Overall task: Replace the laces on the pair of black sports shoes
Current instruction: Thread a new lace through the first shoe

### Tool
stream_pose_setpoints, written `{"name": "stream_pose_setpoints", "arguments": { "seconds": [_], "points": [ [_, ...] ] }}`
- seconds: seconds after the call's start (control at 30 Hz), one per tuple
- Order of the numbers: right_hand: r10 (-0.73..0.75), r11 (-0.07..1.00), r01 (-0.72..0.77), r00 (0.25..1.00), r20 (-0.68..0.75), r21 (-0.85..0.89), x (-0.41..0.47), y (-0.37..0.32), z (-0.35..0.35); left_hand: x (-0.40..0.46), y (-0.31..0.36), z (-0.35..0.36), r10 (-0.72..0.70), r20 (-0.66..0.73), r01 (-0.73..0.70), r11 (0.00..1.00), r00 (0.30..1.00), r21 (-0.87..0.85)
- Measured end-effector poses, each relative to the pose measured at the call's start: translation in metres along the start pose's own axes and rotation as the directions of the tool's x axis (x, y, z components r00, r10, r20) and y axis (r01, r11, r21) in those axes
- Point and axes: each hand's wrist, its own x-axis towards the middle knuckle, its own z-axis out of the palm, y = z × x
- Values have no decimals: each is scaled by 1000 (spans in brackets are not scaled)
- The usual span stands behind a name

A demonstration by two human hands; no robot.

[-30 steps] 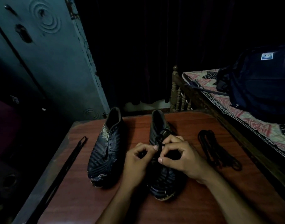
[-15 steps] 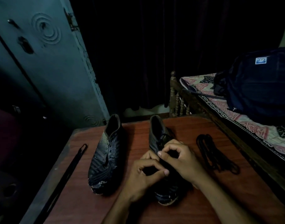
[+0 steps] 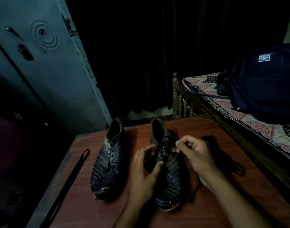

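Two black sports shoes stand side by side on a reddish-brown table (image 3: 198,129), toes toward me. The left shoe (image 3: 108,162) has bare eyelets and a scuffed toe. On the right shoe (image 3: 170,178) a black lace (image 3: 165,142) runs through the upper eyelets. My left hand (image 3: 142,171) curls round the shoe's left side, fingertips at the lace. My right hand (image 3: 195,153) pinches the lace just above the tongue. A loose lace end trails on the table under my right wrist.
A straight black lace (image 3: 70,176) lies along the table's left edge. A bundle of black laces (image 3: 223,155) lies to the right of my right hand. A bed (image 3: 256,129) with a dark backpack (image 3: 264,83) stands at the right. A grey metal cupboard (image 3: 42,71) stands at the left.
My right hand has moved up and to the right, drawing the lace out from the shoe. My left hand has shifted along the shoe's left side.
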Motion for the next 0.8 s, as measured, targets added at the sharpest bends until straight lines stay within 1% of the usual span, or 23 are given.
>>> {"name": "stream_pose_setpoints", "arguments": {
  "seconds": [0.07, 0.1, 0.2, 0.27, 0.3, 0.37, 0.43, 0.5, 0.57, 0.63, 0.7, 0.73, 0.8],
  "points": [
    [46, 998, -42, 992, -118, 39, 4, 3, -4, 1, -2, -1, 22, 9, -22, 997, 1000, 79],
    [63, 998, -59, 984, -167, 26, 5, 4, -5, 1, -3, -2, 33, 13, -34, 994, 999, 103],
    [58, 992, -87, 956, -289, -90, 7, 7, -8, -2, 0, -1, 49, 33, -53, 988, 998, 143],
    [-4, 973, -69, 949, -316, -219, 7, 8, -8, -2, 2, 2, 30, 41, -36, 988, 999, 151],
    [-31, 957, -58, 954, -299, -284, 7, 8, -7, -1, 3, 3, 24, 40, -30, 986, 999, 164],
    [-63, 922, -37, 968, -242, -386, 4, 10, -2, 4, 6, 2, 56, 40, -63, 971, 998, 229],
    [-86, 899, -10, 976, -200, -437, 2, 13, 1, 13, 11, 0, 93, 45, -102, 949, 995, 298],
    [-91, 896, -5, 976, -196, -443, 2, 14, 3, 25, 16, -1, 132, 29, -132, 909, 991, 396],
    [-155, 873, 23, 960, -234, -487, 2, 15, 4, 32, 18, -1, 175, 16, -160, 857, 984, 489],
    [-311, 830, 139, 919, -242, -540, -1, 14, 6, 30, 17, 2, 195, -2, -167, 848, 981, 503],
    [-456, 765, 289, 874, -168, -575, -4, 12, 8, 24, 15, 8, 223, -48, -173, 859, 974, 482],
    [-484, 743, 344, 869, -105, -574, -5, 13, 9, 21, 14, 9, 233, -68, -176, 868, 970, 464],
    [-458, 736, 395, 889, 26, -549, -5, 17, 11, 19, 14, 13, 243, -78, -188, 884, 967, 429]
  ]
}}
